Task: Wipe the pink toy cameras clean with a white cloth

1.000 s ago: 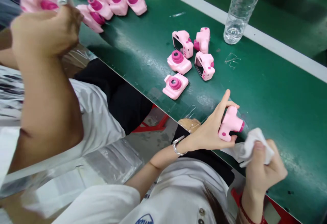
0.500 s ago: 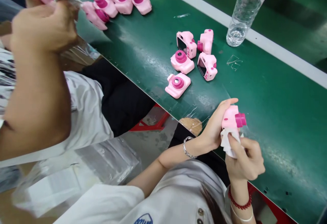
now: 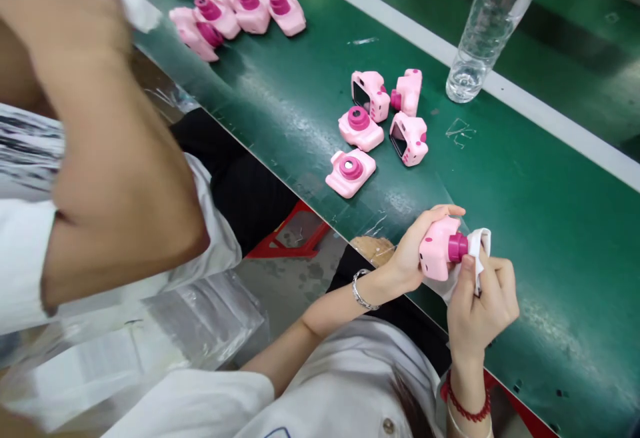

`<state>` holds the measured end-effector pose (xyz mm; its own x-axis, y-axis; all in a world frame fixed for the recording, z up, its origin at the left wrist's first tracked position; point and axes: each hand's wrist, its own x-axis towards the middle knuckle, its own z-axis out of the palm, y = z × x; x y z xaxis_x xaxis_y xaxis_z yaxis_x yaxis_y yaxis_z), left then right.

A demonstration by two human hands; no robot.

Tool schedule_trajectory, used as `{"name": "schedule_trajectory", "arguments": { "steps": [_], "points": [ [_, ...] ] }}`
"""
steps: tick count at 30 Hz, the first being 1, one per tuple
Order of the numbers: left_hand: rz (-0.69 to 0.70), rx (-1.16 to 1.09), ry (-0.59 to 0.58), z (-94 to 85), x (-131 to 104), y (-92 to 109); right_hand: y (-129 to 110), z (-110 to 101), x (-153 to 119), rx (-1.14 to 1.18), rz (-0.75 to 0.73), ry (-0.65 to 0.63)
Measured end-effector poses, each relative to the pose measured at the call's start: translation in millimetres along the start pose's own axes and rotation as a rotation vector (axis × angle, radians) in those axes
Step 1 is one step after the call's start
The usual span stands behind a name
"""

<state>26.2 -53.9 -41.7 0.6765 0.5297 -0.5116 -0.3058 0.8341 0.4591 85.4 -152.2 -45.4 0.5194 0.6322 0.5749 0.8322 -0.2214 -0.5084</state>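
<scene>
Over the near edge of the green counter (image 3: 550, 238), head view: left hand (image 3: 407, 256) had its fingers (image 3: 447, 211) closed round a pink camera (image 3: 436, 251), lens (image 3: 457, 248) pointing right. Right hand (image 3: 483, 301) was pinching a white cloth (image 3: 480, 241) at the lens front; couldn't tell if touching. Five other cameras (image 3: 361, 137) sat grouped farther up the counter. Clear bottle (image 3: 487, 31) stood beyond them by the white strip (image 3: 550, 119). Co-worker's arm (image 3: 110, 138) was at left.
</scene>
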Motion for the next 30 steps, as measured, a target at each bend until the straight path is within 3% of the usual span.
{"name": "schedule_trajectory", "arguments": {
  "steps": [4, 7, 9, 12, 13, 15, 17, 19, 21, 24, 27, 30],
  "points": [
    [0.087, 0.076, -0.012, -0.6, 0, 2, 13, -6, -11, 0.113, 0.013, -0.028],
    [0.144, 0.197, 0.029, 3.1, -1, 2, 19, -8, -20, 0.271, 0.112, 0.147],
    [0.165, 0.266, 0.077, 6.2, -1, 1, 15, -6, -25, 0.246, 0.086, 0.283],
    [0.146, 0.355, 0.072, 5.9, -4, -3, 7, 0, -26, 0.081, -0.075, 0.282],
    [0.138, 0.397, 0.035, 3.5, -7, -4, 6, 3, -25, 0.029, -0.065, 0.297],
    [0.160, 0.543, -0.097, -4.7, -14, -6, 6, 6, -19, -0.018, 0.130, 0.373],
    [0.260, 0.758, -0.235, -15.7, -19, -6, 11, 7, -14, 0.052, 0.440, 0.382],
    [0.388, 0.972, -0.285, -26.8, -20, -7, 17, 4, -11, 0.171, 0.673, 0.251],
    [0.457, 1.088, -0.258, -35.6, -17, -7, 22, 0, -11, 0.238, 0.750, 0.113],
    [0.479, 1.127, -0.245, -43.1, -10, -6, 26, -9, -9, 0.193, 0.652, 0.127],
    [0.518, 1.147, -0.302, -45.3, -5, -4, 22, -17, -1, 0.089, 0.351, 0.237],
    [0.516, 1.160, -0.330, -44.9, -6, -3, 15, -17, 11, -0.045, -0.012, 0.000]
  ]
}}
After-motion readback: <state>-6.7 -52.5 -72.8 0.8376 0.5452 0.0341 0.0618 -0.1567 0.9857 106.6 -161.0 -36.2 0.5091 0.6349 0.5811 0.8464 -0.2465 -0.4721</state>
